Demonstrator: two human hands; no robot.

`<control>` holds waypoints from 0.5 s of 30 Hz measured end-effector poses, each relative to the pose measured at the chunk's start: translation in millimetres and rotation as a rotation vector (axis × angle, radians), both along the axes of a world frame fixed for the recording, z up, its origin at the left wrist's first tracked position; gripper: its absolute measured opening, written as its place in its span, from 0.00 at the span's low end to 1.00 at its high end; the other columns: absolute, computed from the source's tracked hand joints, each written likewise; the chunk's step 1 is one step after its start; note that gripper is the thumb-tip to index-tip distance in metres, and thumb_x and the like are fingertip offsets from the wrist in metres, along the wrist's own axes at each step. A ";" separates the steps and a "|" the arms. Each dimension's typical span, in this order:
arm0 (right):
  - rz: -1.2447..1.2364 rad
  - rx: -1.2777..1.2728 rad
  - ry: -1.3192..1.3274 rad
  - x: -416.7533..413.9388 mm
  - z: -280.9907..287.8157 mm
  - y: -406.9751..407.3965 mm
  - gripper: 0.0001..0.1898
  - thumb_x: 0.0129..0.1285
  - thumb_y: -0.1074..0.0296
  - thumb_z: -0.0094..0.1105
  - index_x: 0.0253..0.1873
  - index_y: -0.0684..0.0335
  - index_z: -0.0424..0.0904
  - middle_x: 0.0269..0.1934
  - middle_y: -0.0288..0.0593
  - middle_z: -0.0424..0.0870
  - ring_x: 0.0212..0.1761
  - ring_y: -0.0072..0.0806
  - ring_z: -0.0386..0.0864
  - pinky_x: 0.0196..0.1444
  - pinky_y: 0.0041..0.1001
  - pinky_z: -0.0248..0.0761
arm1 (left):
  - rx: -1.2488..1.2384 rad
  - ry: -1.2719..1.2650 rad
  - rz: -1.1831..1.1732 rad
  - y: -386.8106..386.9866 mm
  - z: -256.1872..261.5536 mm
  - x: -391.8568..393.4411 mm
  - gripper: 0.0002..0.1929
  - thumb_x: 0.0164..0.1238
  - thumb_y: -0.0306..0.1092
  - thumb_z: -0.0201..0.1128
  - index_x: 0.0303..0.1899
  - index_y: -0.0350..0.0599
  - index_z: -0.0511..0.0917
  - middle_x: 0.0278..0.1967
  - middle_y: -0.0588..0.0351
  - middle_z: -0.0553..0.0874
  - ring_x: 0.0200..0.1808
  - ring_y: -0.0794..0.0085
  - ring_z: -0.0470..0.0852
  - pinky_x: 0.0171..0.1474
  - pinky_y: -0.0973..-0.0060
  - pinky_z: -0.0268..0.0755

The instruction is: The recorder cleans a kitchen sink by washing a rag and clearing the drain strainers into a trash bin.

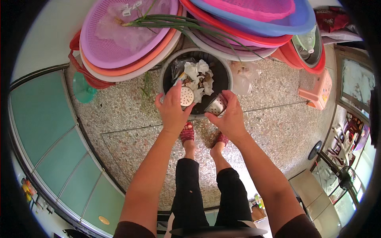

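Note:
My left hand [173, 114] holds a round perforated metal piece [187, 96], its dotted flat face turned up. Between the thumb and fingers of my right hand [233, 119] is a small perforated metal strainer cup [217, 105], tilted on its side. The two metal pieces are apart from each other. Both hands are over the near part of a round dark waste bin [227, 71] on the floor. Crumpled white paper [195, 70] and brown scraps lie inside the bin, along with dark plastic.
Stacked plastic baskets [98, 50] and basins [297, 28] stand beyond the bin, with long green onions [178, 20] across them. A clear plastic bag [242, 78] lies right of the bin. A pink stool [318, 89] is at right, green cabinet doors [44, 119] at left.

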State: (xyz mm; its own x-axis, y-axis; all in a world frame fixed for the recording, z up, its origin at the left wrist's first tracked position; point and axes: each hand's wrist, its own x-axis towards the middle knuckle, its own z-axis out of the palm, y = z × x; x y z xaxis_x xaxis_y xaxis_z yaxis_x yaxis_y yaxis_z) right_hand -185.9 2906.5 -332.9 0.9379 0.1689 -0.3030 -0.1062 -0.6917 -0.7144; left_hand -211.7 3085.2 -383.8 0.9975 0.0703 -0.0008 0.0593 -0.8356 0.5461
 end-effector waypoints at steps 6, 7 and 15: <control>0.331 -0.286 -0.093 -0.1 -44.2 3.0 0.34 0.39 0.64 0.70 0.54 0.62 0.66 0.48 0.48 0.73 0.51 0.43 0.69 0.54 0.39 0.62 | -0.189 -0.028 0.053 1.7 -9.7 -2.8 0.45 0.41 0.33 0.72 0.63 0.40 0.56 0.50 0.49 0.75 0.51 0.54 0.71 0.56 0.58 0.57; 0.456 -0.485 0.117 -0.6 -52.4 3.8 0.33 0.40 0.63 0.70 0.54 0.60 0.67 0.48 0.48 0.73 0.50 0.43 0.69 0.54 0.38 0.62 | -0.155 0.053 0.026 3.4 -11.9 -3.4 0.44 0.41 0.32 0.72 0.63 0.40 0.56 0.50 0.48 0.75 0.51 0.53 0.71 0.56 0.58 0.58; 0.453 -0.468 0.041 -2.9 -50.8 3.0 0.34 0.40 0.62 0.68 0.57 0.55 0.67 0.49 0.44 0.71 0.51 0.41 0.68 0.51 0.39 0.60 | -0.085 0.185 -0.121 7.9 -26.8 -28.0 0.34 0.39 0.35 0.72 0.54 0.43 0.68 0.51 0.47 0.71 0.54 0.50 0.69 0.56 0.57 0.62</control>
State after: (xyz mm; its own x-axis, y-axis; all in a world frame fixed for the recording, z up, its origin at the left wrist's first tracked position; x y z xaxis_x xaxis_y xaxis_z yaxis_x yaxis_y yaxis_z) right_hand -188.8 2909.4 -383.8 0.7908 0.3867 -0.4744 0.2487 -0.9112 -0.3283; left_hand -239.8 3093.1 -410.6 0.9811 -0.0581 -0.1848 0.0668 -0.7942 0.6040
